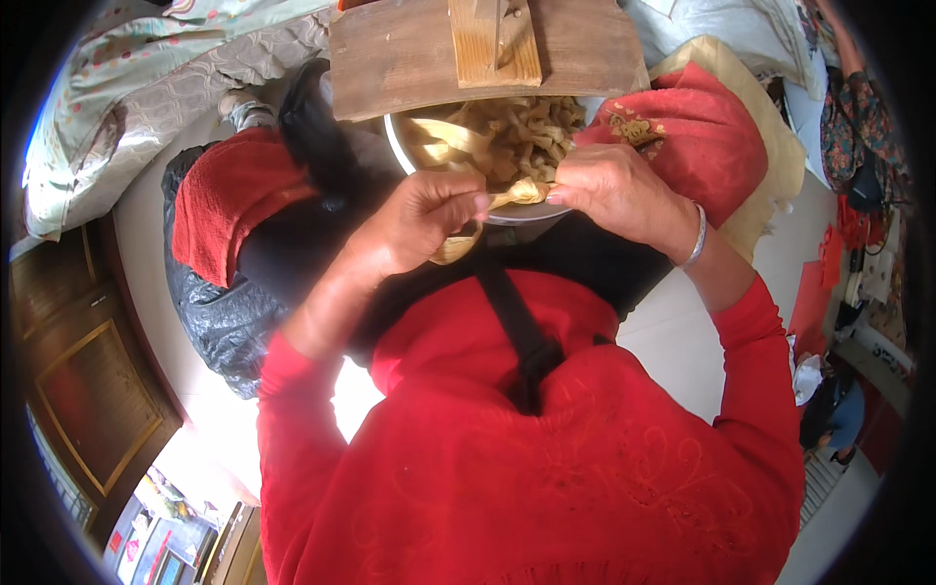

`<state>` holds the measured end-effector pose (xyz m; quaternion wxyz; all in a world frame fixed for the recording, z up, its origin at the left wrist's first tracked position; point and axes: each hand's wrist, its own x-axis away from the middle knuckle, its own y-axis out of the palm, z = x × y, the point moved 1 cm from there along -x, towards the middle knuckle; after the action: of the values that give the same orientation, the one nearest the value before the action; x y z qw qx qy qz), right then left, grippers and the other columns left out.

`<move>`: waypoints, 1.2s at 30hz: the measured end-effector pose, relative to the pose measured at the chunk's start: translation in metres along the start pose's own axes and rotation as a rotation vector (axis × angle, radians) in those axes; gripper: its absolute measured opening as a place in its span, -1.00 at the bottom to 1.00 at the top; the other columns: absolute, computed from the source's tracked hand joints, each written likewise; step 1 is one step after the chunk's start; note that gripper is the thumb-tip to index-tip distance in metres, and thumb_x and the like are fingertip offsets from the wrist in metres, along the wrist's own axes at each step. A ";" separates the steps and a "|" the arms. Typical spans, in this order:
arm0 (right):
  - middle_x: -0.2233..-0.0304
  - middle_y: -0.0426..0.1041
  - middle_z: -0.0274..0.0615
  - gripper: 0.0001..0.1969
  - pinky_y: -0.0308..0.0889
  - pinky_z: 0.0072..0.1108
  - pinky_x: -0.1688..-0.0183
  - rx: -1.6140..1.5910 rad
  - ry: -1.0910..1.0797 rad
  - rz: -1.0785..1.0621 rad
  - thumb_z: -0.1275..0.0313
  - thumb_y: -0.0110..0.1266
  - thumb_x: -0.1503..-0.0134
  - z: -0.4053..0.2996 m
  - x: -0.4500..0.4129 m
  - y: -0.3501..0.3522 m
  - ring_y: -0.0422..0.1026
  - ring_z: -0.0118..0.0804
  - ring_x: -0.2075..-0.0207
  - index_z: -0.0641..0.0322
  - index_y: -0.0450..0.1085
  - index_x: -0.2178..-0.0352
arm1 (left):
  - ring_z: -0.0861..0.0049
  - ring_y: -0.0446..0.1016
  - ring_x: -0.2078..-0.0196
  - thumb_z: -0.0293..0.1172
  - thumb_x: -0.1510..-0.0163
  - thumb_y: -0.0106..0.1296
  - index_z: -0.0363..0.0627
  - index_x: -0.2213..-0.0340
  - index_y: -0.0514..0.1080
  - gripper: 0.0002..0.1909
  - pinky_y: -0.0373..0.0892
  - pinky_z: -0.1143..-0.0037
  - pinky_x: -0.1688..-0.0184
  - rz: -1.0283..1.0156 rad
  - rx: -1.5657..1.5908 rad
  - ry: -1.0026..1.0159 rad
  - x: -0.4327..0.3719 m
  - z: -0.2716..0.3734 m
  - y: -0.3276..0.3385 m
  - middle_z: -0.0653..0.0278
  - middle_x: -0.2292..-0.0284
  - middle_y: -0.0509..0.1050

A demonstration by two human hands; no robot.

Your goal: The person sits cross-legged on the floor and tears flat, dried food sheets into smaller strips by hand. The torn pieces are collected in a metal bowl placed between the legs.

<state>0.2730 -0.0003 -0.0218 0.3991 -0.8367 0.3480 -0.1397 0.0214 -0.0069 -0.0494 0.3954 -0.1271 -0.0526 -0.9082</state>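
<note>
Between my two hands runs a knotted, pale yellow strip of dried plant material, perhaps husk. My left hand pinches its left end between thumb and fingers, and a loop of the strip hangs beneath that hand. At the strip's right end, the thumb and fingertips of my right hand close on it. Just beyond the hands, a white-rimmed basin rests between my legs and holds many similar knotted pieces with broader flat strips.
A wooden board with an upright block covers the basin's far side. Red towels lie over both knees. A black plastic bag is at the left, a brown wooden cabinet beyond it.
</note>
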 end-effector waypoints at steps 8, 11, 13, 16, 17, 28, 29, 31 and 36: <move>0.50 0.42 -0.04 -0.73 0.30 -0.37 0.37 -0.248 0.042 0.059 0.34 0.13 0.01 -0.005 -0.021 -0.016 0.43 -0.04 0.43 0.28 0.37 0.30 | 0.77 0.10 0.63 -0.23 -0.19 -0.04 -0.24 0.44 0.44 -0.71 0.04 0.68 0.59 -0.058 0.340 -0.189 -0.018 0.000 0.002 0.48 0.64 0.24; 0.52 0.40 -0.03 -0.81 0.28 -0.27 0.39 -0.056 0.048 -0.108 0.36 0.10 0.00 -0.013 -0.028 -0.013 0.41 0.04 0.44 0.26 0.31 0.46 | 0.79 0.04 0.69 -0.18 -0.18 -0.03 -0.23 0.46 0.43 -0.67 -0.03 0.68 0.65 -0.042 0.375 -0.224 -0.023 0.009 0.003 0.51 0.71 0.16; 0.57 0.33 -0.04 -0.83 0.24 -0.35 0.47 -0.099 -0.021 -0.063 0.43 0.07 -0.03 -0.002 -0.026 -0.012 0.37 0.01 0.51 0.35 0.29 0.44 | 0.79 0.03 0.70 -0.17 -0.18 -0.02 -0.22 0.45 0.43 -0.68 -0.03 0.68 0.65 -0.086 0.324 -0.205 -0.023 0.005 -0.005 0.52 0.71 0.16; 0.57 0.34 -0.15 -0.85 0.25 -0.47 0.48 -0.071 0.163 -0.204 0.45 0.03 -0.08 0.010 -0.011 -0.041 0.39 -0.21 0.54 0.34 0.30 0.44 | 0.81 0.00 0.71 -0.22 -0.19 -0.04 -0.18 0.49 0.41 -0.71 -0.06 0.69 0.67 0.017 0.377 -0.234 -0.007 -0.008 -0.034 0.53 0.72 0.13; 0.55 0.38 -0.28 -0.86 0.29 -0.62 0.43 -0.396 0.343 -0.055 0.45 -0.02 -0.16 0.030 0.005 -0.051 0.39 -0.47 0.50 0.32 0.33 0.45 | 0.81 0.00 0.71 -0.22 -0.18 -0.04 -0.17 0.50 0.40 -0.71 -0.07 0.69 0.68 0.072 0.400 -0.243 -0.001 -0.014 -0.051 0.53 0.72 0.13; 0.47 0.41 -0.21 -0.78 0.29 -0.65 0.38 -0.309 0.358 -0.100 0.46 0.06 -0.09 -0.003 -0.023 -0.032 0.36 -0.47 0.50 0.38 0.37 0.24 | 0.80 -0.02 0.71 -0.24 -0.19 -0.04 -0.25 0.43 0.41 -0.71 -0.09 0.68 0.69 -0.087 0.600 -0.235 -0.018 -0.002 -0.034 0.52 0.70 0.14; 0.51 0.38 -0.23 -0.82 0.27 -0.64 0.41 -0.268 0.356 -0.126 0.45 0.04 -0.11 0.001 -0.023 -0.030 0.32 -0.46 0.55 0.38 0.37 0.29 | 0.80 -0.01 0.70 -0.23 -0.19 -0.05 -0.25 0.41 0.41 -0.71 -0.08 0.68 0.68 -0.102 0.622 -0.239 -0.018 -0.001 -0.033 0.51 0.70 0.14; 0.56 0.34 -0.26 -0.84 0.23 -0.63 0.46 -0.245 0.352 -0.136 0.44 0.01 -0.14 0.003 -0.022 -0.029 0.26 -0.47 0.60 0.38 0.36 0.37 | 0.80 0.04 0.66 -0.20 -0.21 -0.07 -0.28 0.34 0.42 -0.68 -0.01 0.71 0.62 -0.055 0.358 -0.152 -0.019 0.005 -0.026 0.49 0.66 0.21; 0.53 0.35 -0.26 -0.82 0.23 -0.64 0.44 -0.395 0.278 0.013 0.41 -0.01 -0.17 -0.009 -0.022 -0.020 0.30 -0.48 0.53 0.38 0.36 0.38 | 0.68 0.29 0.45 -0.34 -0.19 -0.05 -0.23 0.25 0.43 -0.79 0.28 0.61 0.37 0.076 -0.017 0.023 -0.022 0.025 -0.008 0.36 0.50 0.39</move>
<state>0.2622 0.0187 0.0004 0.1769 -0.8691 0.4253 -0.1802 0.0351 0.0190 -0.0318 0.4290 -0.1219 -0.0358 -0.8943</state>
